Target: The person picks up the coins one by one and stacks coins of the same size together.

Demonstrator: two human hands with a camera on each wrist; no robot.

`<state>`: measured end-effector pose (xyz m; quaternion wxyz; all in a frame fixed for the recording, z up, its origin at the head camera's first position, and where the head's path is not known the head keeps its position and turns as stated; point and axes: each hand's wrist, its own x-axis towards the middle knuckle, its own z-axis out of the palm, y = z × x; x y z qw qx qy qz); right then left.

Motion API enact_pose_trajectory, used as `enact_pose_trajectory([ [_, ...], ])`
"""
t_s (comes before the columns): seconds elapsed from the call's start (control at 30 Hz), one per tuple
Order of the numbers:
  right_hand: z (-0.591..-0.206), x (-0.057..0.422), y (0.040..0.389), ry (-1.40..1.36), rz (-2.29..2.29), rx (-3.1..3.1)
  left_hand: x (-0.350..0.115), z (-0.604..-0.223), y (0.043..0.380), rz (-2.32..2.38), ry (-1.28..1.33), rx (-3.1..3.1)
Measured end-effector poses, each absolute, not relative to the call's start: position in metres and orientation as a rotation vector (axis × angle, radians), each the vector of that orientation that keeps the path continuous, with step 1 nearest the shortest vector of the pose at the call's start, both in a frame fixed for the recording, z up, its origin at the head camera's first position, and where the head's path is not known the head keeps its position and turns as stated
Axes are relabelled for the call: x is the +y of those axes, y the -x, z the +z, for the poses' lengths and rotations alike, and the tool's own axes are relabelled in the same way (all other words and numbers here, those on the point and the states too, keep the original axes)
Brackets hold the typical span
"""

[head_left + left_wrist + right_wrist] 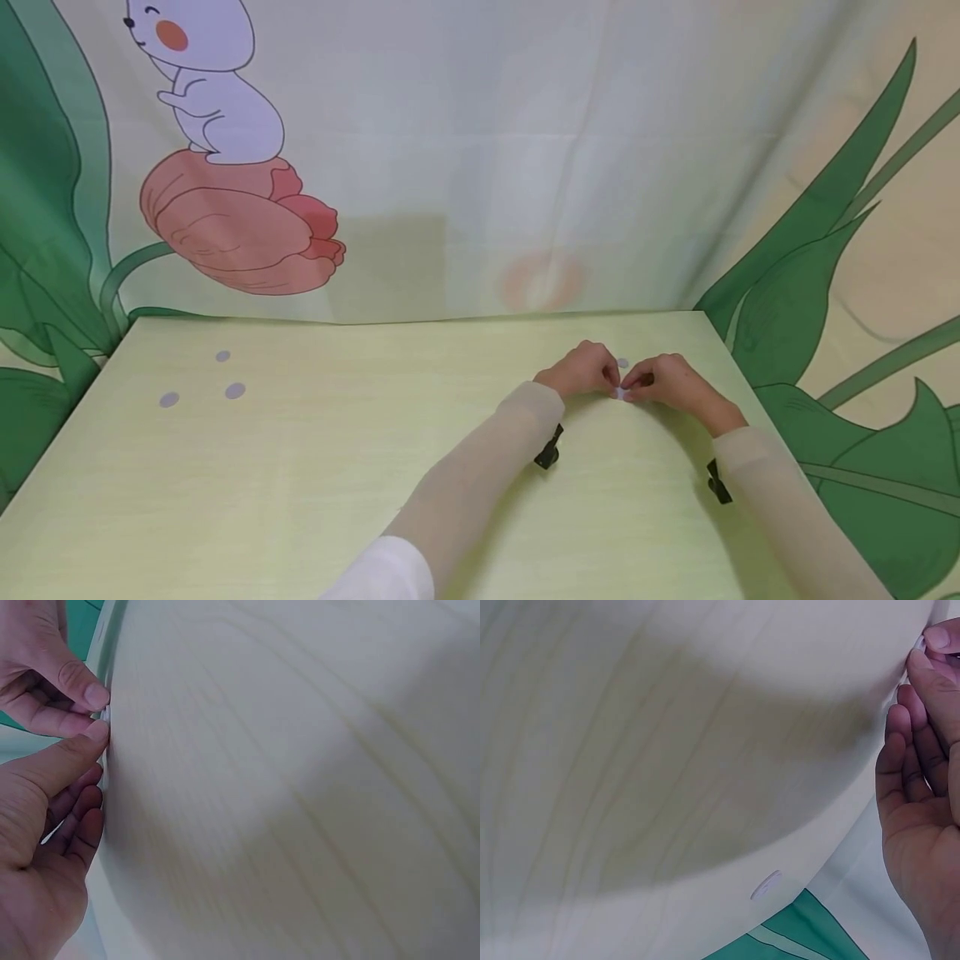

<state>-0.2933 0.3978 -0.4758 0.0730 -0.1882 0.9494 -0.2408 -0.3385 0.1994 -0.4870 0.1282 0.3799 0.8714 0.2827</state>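
Note:
My left hand (587, 369) and right hand (672, 382) meet low over the right side of the table. Between their fingertips is a small pale lavender disc (621, 393), pinched from both sides and mostly covered by the fingers. Thumb tips nearly touch across it in the left wrist view, where just a thin whitish edge shows. A second flat disc (622, 363) lies right behind the hands; the right wrist view shows this disc (766, 885) near the table's edge.
Three similar discs lie toward the table's far left: a back one (222, 356), a right one (236, 391) and a left one (169, 400). The pale yellow table (337, 483) ends at a printed curtain (480, 167) along its back.

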Motion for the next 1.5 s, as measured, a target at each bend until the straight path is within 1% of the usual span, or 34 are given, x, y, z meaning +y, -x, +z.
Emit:
enact_pose_trajectory([
  [0.83,-0.475,0.390,0.293,0.498,-0.758,2.807,0.194,-0.486,0.332,0.839,-1.027,2.550],
  [1.3,-0.473,0.386,0.295,0.504,-0.772,2.785,0.186,-0.482,0.327,0.864,-1.063,2.565],
  [1.5,-0.475,0.384,0.296,0.526,-0.776,2.795,0.184,-0.485,0.330,0.865,-1.062,2.569],
])
